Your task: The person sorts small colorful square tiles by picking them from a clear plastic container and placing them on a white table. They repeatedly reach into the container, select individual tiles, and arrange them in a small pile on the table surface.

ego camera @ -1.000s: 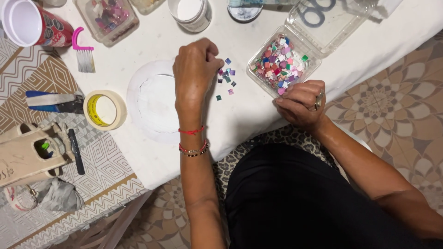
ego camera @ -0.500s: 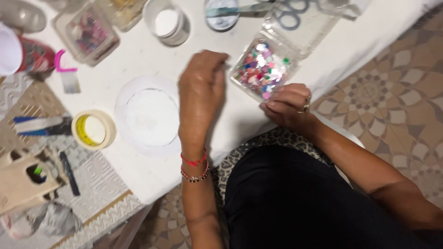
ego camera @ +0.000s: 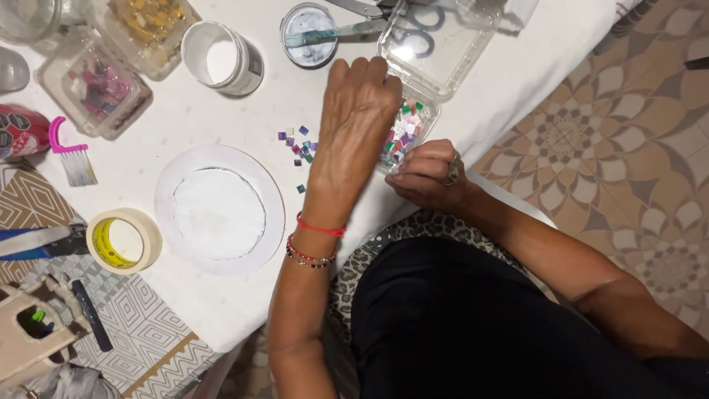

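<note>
My left hand, with red and beaded bracelets at the wrist, reaches over a clear plastic container of small coloured mosaic tiles. Its fingers bend down into the container and the fingertips are hidden. My right hand, wearing a ring, rests curled at the container's near edge by the table's rim, and nothing shows in it. A few loose tiles lie on the white table just left of my left hand. A white round disc lies further left.
A tape roll sits left of the disc. Behind are a white jar, a round lid with a stick, a clear lid over scissors and two tile boxes. A pink brush and a wooden house lie left.
My left hand has moved right from the loose tiles to over the tile container. My right hand has stayed curled at the table's edge. The view has shifted.
</note>
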